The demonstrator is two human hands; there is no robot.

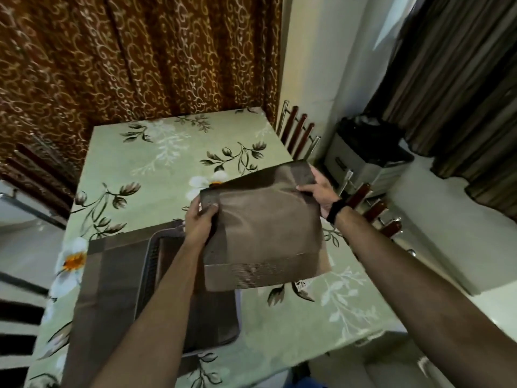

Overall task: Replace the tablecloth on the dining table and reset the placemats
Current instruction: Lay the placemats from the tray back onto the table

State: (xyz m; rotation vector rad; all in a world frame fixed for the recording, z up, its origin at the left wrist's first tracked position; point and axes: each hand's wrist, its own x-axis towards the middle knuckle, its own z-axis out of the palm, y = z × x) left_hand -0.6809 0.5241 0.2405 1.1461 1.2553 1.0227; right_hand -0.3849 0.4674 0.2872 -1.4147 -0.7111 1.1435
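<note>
Both hands hold one brown placemat (263,233) lifted above the table's (349,326) green floral tablecloth (156,163): the left hand (200,219) pinches its far left corner, the right hand (321,191) grips its far right edge. Near left, a dark tray (173,292) lies on another placemat (109,281); what the tray holds is unclear.

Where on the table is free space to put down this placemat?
Free: the far half of the tablecloth, up to the curtain, and the near right corner beside the chairs. Crowded: near left, where a tray lies on more placemats.
</note>
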